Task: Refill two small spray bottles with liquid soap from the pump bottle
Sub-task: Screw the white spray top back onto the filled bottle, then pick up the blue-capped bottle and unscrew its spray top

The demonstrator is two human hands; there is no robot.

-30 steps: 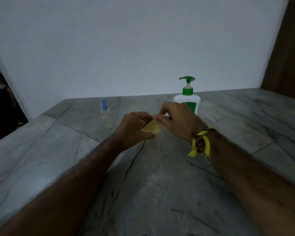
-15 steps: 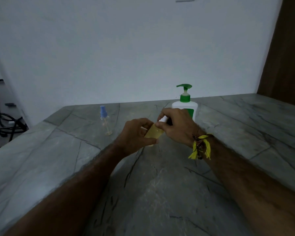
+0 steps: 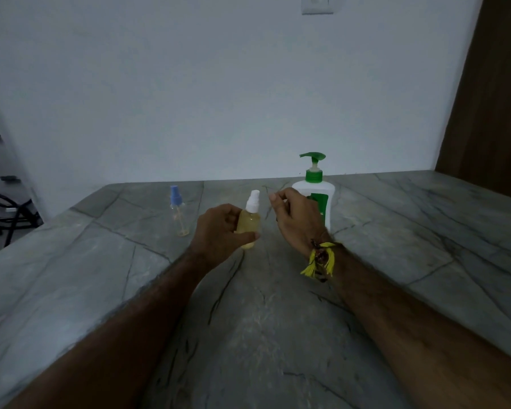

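Within left hand [image 3: 219, 231] grip: yellow spray bottle [image 3: 249, 224].

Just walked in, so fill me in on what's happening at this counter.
A person is refilling small spray bottles with soap. The left hand holds a white-capped spray bottle full of yellowish liquid, upright over the stone counter. The right hand hovers beside it, off the cap. A blue-capped spray bottle stands nearly empty at the left; the pump bottle stands behind.

Dim, bluish; soft; edges bowed
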